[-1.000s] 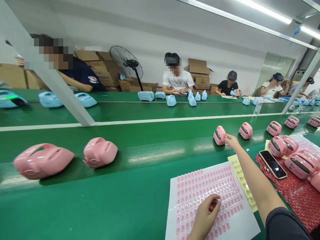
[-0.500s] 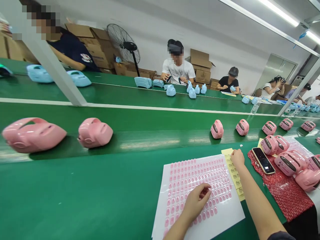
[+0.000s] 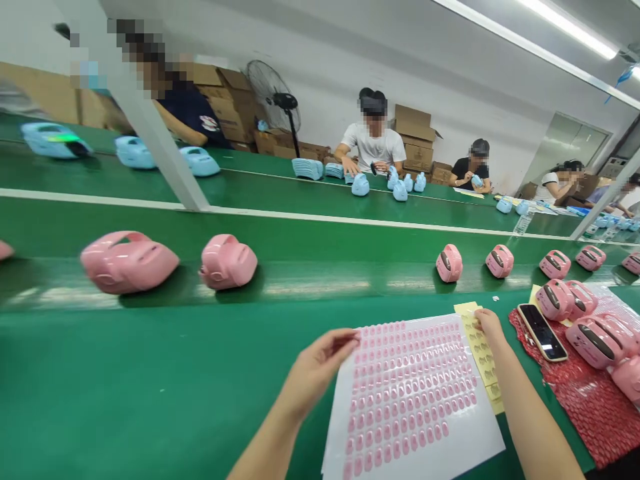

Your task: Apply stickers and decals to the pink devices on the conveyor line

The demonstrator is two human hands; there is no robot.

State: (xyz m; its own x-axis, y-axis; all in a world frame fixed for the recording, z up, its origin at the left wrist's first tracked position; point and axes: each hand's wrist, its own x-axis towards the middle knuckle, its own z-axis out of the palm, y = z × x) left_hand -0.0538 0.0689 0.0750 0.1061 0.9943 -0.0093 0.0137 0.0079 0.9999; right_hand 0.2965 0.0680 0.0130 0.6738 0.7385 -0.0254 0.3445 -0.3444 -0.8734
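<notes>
Head camera, first item: where is the white sheet, and how does each grip stand?

White sheet (image 3: 470,433) lies on the worktop (image 3: 125,400), between the two grips and bearing rows of pink pieces (image 3: 377,455). Left grip (image 3: 320,367): thumb and forefinger drawn nearly together at the sheet's far left corner; whether they are clamped on it, I cannot tell. Right grip (image 3: 490,327): fingertips at the far end of the yellow sheet (image 3: 484,357), beside the white one; closure cannot be determined

Second item: how is such handling best done?

In my judgement, the left grip should take only the bare margin, clear of the pink pieces, and keep the sheet level, since bending could lift them. The right grip should bear lightly on the yellow sheet, so that neither sheet drags the other

Third item: containers and contents?

Cardboard boxes stand well beyond both grips; the one with raised flaps (image 3: 413,120), behind a co-worker (image 3: 376,145), shows no contents from this angle. Clear bottle (image 3: 522,223), beyond the right grip: fill not discernible. Red bubble wrap (image 3: 580,413), to the right of the right grip, is no container but carries a phone (image 3: 543,332) and pink casings (image 3: 595,340)
</notes>
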